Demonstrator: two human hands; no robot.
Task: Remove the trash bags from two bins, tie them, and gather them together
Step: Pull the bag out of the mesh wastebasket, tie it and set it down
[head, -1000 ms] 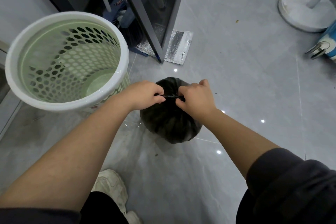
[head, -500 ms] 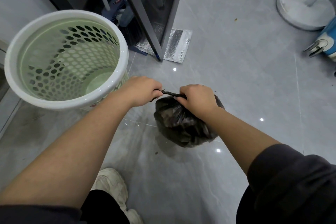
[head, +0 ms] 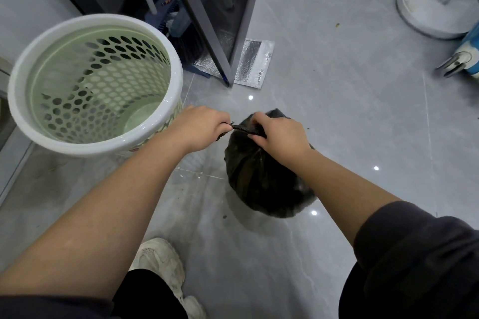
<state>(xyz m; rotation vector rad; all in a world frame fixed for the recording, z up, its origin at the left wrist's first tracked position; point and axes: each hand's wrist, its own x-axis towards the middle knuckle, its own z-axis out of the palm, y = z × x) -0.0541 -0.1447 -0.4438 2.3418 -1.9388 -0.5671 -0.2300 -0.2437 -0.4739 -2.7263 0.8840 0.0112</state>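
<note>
Mid-tie on the first bag, I'd say. My left hand [head: 202, 128] is curled tight and pinches the end of a twisted black strand [head: 237, 127]. My right hand [head: 281, 138] is curled too, and its fingers [head: 259, 122] pinch the gathered neck right where the strand comes out. The strand runs taut across the short gap between the two pinches. The trash bag [head: 259, 184] bulges directly below the right fingers. I can't tell if it's resting on the floor [head: 337, 111] or just off it. The bin [head: 98, 149] sits just left of the left fingers and has no liner, so the pull-out here looks done. The knot is hidden under the right fingers, so I can't tell if it's closed. Left to do: finish this tie, then do the second bin, which isn't in view, and gather both bags. My guess is roughly a third done.
</note>
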